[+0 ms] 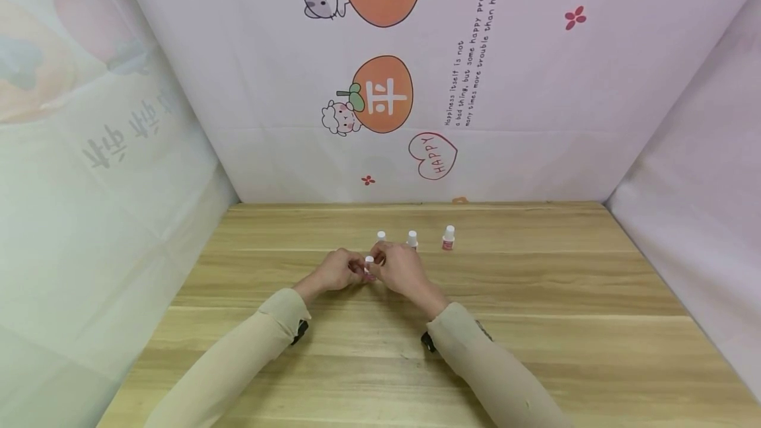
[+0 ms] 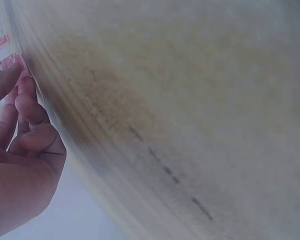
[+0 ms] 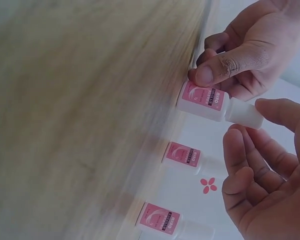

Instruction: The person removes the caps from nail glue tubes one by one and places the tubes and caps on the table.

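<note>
A small white glue bottle (image 3: 202,101) with a pink label stands upright on the wooden table, between both hands. My left hand (image 1: 337,269) pinches its lower body between thumb and fingers, close to the tabletop. At the top, my right hand (image 1: 401,271) has its thumb and fingertips on either side of the white cap (image 3: 245,114). The cap sits on the bottle. In the left wrist view, the left hand (image 2: 27,135) partly covers the pink label.
Behind the hands stand more such bottles: one (image 1: 381,236) just beyond the fingers, another (image 1: 413,238) partly hidden by the right hand, and a third (image 1: 448,238) farther right. A printed white cloth (image 1: 523,117) rises at the table's (image 1: 565,269) back edge.
</note>
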`<action>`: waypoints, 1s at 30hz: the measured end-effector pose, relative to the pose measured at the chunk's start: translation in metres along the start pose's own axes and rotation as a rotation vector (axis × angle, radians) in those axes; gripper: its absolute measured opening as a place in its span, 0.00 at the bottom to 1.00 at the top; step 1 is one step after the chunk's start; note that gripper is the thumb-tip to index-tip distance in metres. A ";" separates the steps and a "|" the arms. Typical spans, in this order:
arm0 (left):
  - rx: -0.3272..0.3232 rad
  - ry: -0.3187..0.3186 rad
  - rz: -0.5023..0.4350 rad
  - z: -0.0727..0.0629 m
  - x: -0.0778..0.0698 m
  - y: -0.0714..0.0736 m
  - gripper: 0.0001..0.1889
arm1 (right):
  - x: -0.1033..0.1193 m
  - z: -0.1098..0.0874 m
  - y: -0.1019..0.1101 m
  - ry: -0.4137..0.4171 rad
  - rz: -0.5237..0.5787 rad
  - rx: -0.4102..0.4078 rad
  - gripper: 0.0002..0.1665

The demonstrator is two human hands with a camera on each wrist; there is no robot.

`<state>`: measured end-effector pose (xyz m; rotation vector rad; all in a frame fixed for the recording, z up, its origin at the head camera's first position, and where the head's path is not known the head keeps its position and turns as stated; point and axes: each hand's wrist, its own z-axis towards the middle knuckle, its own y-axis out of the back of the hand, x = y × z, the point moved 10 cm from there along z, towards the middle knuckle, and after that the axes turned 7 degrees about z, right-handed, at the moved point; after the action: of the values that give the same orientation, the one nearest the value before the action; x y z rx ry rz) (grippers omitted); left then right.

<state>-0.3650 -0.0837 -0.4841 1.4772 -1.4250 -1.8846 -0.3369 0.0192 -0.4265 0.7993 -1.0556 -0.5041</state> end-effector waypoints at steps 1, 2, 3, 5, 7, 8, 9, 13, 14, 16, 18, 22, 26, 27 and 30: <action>-0.003 0.001 0.000 0.000 0.000 0.000 0.08 | -0.001 0.000 0.000 -0.007 0.007 0.000 0.11; -0.004 0.005 -0.004 0.000 0.001 0.000 0.08 | -0.001 0.000 0.000 -0.015 0.015 -0.001 0.11; -0.005 0.010 -0.009 0.000 0.001 0.001 0.08 | -0.002 0.000 0.000 -0.025 0.022 -0.002 0.11; -0.009 0.012 -0.020 0.000 0.001 0.001 0.08 | -0.004 0.000 0.000 -0.042 0.043 -0.005 0.11; -0.012 0.012 -0.025 0.000 0.000 0.002 0.08 | -0.004 0.000 0.001 -0.052 0.051 -0.008 0.11; -0.012 0.013 -0.027 0.000 0.000 0.002 0.08 | -0.004 0.000 0.001 -0.055 0.052 -0.008 0.11; -0.013 0.013 -0.028 0.000 0.000 0.002 0.08 | -0.004 0.000 0.001 -0.055 0.053 -0.009 0.11; -0.010 0.019 -0.029 0.000 0.001 0.002 0.07 | -0.004 0.000 0.000 -0.046 0.050 -0.008 0.11; -0.009 0.020 -0.030 -0.001 0.001 0.002 0.07 | -0.004 0.000 0.000 -0.045 0.048 -0.005 0.11; -0.002 0.029 -0.034 -0.001 0.002 0.001 0.07 | -0.004 0.000 0.000 -0.041 0.049 -0.001 0.11; 0.005 0.035 -0.038 -0.001 0.002 0.000 0.07 | -0.004 0.000 -0.001 -0.042 0.052 0.005 0.10; 0.004 0.035 -0.036 -0.001 0.002 0.000 0.07 | -0.003 0.000 -0.001 -0.036 0.051 0.008 0.10; -0.003 0.028 -0.038 -0.001 0.001 0.001 0.07 | -0.003 0.000 -0.001 -0.040 0.051 0.010 0.10; -0.004 0.028 -0.041 -0.001 0.002 0.001 0.07 | -0.003 0.000 -0.001 -0.043 0.053 0.009 0.10; -0.006 0.026 -0.045 -0.001 0.002 0.001 0.06 | -0.004 0.000 -0.002 -0.055 0.063 0.009 0.10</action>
<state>-0.3656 -0.0861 -0.4843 1.5373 -1.3848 -1.8876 -0.3391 0.0211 -0.4300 0.7616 -1.1310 -0.4705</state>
